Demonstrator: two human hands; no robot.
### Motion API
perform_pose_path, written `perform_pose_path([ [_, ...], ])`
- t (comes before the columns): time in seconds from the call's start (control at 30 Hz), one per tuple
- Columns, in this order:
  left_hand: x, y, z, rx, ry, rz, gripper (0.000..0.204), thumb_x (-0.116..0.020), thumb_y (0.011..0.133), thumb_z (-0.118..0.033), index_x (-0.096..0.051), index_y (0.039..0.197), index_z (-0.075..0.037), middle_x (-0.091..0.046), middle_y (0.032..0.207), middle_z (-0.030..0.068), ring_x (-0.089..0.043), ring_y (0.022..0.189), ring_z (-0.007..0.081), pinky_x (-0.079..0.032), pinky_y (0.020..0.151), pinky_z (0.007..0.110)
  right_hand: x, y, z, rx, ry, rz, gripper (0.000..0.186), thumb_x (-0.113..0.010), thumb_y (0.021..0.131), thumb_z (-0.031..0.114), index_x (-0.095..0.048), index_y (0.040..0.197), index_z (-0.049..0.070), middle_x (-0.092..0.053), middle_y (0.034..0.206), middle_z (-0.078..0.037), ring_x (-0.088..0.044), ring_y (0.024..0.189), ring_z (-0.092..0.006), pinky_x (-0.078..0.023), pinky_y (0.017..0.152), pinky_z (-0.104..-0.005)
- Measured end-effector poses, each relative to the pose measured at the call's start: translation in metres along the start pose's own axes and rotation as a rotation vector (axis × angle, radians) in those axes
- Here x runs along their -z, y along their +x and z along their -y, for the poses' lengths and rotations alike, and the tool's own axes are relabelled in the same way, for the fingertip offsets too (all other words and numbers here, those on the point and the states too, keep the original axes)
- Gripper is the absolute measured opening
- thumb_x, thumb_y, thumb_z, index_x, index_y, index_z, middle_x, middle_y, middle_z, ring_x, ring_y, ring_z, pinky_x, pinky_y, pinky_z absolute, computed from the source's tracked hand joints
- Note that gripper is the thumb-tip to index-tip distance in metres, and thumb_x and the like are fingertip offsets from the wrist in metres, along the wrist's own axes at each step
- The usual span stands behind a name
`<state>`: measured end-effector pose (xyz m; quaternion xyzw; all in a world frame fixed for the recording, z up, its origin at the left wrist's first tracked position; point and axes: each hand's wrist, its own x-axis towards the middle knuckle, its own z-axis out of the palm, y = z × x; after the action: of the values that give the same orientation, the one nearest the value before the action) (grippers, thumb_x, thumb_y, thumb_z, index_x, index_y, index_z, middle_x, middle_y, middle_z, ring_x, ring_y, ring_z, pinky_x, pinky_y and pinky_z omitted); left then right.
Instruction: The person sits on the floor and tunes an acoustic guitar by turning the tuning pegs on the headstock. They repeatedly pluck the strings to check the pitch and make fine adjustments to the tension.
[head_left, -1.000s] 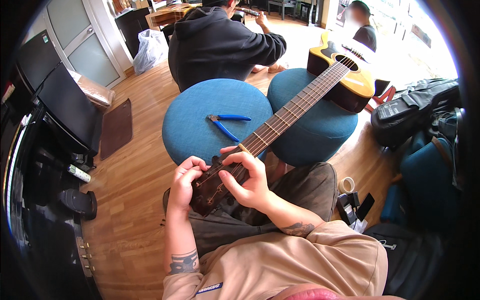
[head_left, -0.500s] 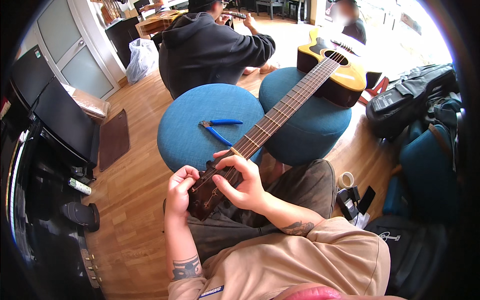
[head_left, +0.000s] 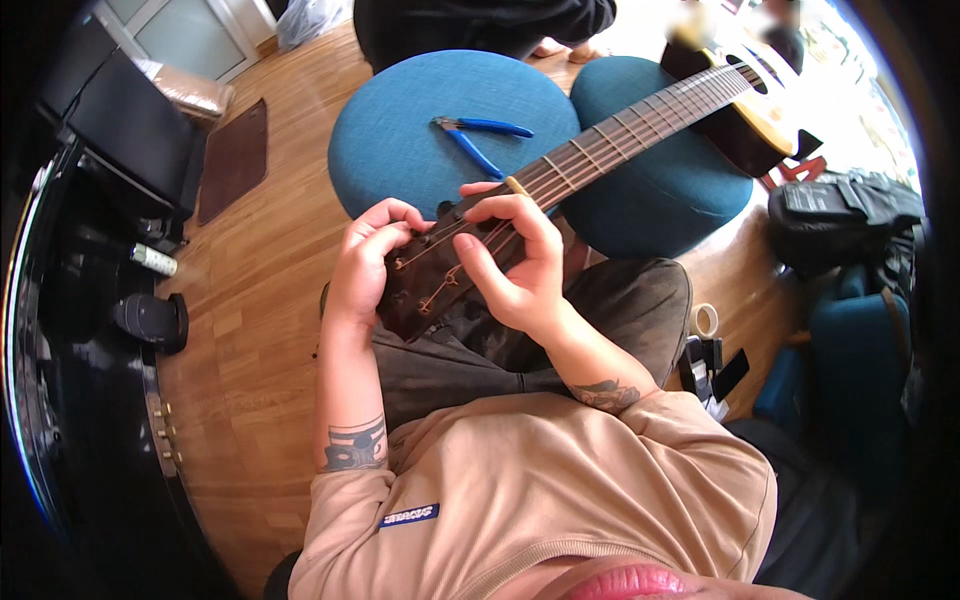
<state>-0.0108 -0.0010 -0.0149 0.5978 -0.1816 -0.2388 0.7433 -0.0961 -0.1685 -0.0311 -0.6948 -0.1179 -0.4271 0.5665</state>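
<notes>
An acoustic guitar [head_left: 625,140] lies slanting away from me, its dark headstock [head_left: 405,305] over my lap and its body at the far right. My left hand [head_left: 362,262] is closed at the headstock's left edge, thumb and index finger pinching a tuning peg. Around the headstock by the nut curls my right hand [head_left: 528,262], index finger across the strings and thumb over the headstock face. Curled string ends show on the pegs. Blue-handled wire cutters [head_left: 501,127] rest with handles spread on a round blue stool [head_left: 385,120] beyond my hands.
A second blue stool [head_left: 650,225] stands under the guitar. A person in dark clothes [head_left: 450,30] sits beyond. On the right floor are a tape roll [head_left: 704,320], small dark items and a black bag [head_left: 840,220]. A glossy black piano [head_left: 80,400] stands left.
My view has tilted downward, so the stools, cutters and guitar appear higher in the picture. Both hands stay on the headstock, with little change in their grip.
</notes>
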Motion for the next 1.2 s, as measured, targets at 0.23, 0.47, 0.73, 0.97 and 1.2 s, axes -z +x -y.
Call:
perform_pose_path([
  [0.23, 0.006, -0.003, 0.005, 0.009, 0.107, -0.077, 0.016, -0.055, 0.091, -0.01, -0.066, 0.098, 0.001, -0.067, 0.086, 0.0026, -0.06, 0.075, 0.0061, -0.048, 0.07, 0.021, -0.004, -0.002, -0.006, -0.028, 0.001, 0.008, 0.023, -0.075, 0.076, 0.006, -0.063, 0.096, 0.002, -0.067, 0.105, -0.016, -0.064, 0.085, -0.0214, -0.049, 0.078, -0.0317],
  [0.47, 0.003, -0.003, 0.008, 0.043, -0.036, 0.033, 0.017, -0.049, 0.089, -0.003, -0.063, 0.099, -0.002, -0.069, 0.092, 0.0064, -0.061, 0.078, 0.0066, -0.049, 0.071, 0.022, -0.002, -0.003, -0.004, 0.042, -0.034, 0.006, 0.023, -0.075, 0.076, 0.005, -0.063, 0.096, 0.002, -0.067, 0.105, -0.017, -0.064, 0.085, -0.0219, -0.049, 0.078, -0.0317],
  [0.73, 0.001, -0.006, 0.003, 0.02, 0.085, -0.067, 0.016, -0.052, 0.091, -0.007, -0.065, 0.1, -0.002, -0.067, 0.09, 0.0036, -0.06, 0.08, 0.0074, -0.048, 0.075, 0.023, -0.005, -0.001, -0.007, 0.003, 0.012, 0.006, 0.025, -0.076, 0.075, 0.004, -0.063, 0.096, 0.002, -0.066, 0.103, -0.018, -0.064, 0.087, -0.0238, -0.049, 0.078, -0.0323],
  [0.97, -0.001, -0.002, 0.003, -0.075, 0.191, 0.036, 0.02, -0.048, 0.089, -0.006, -0.061, 0.101, 0.0, -0.061, 0.097, 0.002, -0.055, 0.09, 0.0072, -0.044, 0.081, 0.021, 0.005, 0.003, 0.001, 0.063, -0.096, 0.059, 0.021, -0.072, 0.078, 0.004, -0.062, 0.096, -0.001, -0.066, 0.106, -0.02, -0.065, 0.092, -0.0227, -0.05, 0.082, -0.0334],
  [1.2, 0.016, -0.001, 0.013, -0.004, -0.011, 0.08, 0.012, -0.043, 0.085, -0.001, -0.052, 0.088, -0.007, -0.062, 0.093, 0.0045, -0.055, 0.085, 0.0092, -0.045, 0.079, 0.022, 0.004, 0.003, 0.008, 0.035, -0.052, 0.026, 0.022, -0.076, 0.077, 0.007, -0.064, 0.095, 0.003, -0.065, 0.106, -0.018, -0.064, 0.095, -0.0284, -0.049, 0.085, -0.0365],
])
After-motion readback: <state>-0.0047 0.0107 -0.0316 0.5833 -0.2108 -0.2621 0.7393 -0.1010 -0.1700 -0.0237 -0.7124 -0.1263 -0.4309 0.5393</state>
